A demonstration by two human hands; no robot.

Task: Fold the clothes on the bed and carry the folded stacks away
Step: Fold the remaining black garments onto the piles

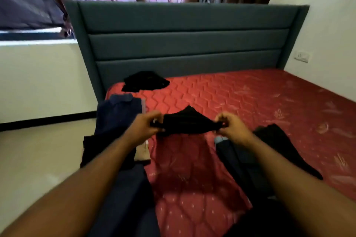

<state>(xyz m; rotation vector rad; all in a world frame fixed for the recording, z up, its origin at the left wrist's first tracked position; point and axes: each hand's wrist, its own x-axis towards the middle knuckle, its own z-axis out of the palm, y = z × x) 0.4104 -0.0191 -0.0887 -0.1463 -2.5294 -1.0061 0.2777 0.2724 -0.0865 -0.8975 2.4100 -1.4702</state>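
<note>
My left hand (pixel 146 126) pinches left end of small black cloth (pixel 187 123), fingers curled. My right hand (pixel 230 126) pinches right end. Cloth hangs stretched between my hands, middle of frame, above red mattress (pixel 240 98). Navy shirt (pixel 117 113) lies just left of left hand. Dark clothes (pixel 277 148) lie right of right hand, lower right. Black pile (pixel 145 81) sits higher up, near grey headboard (pixel 183 40).
</note>
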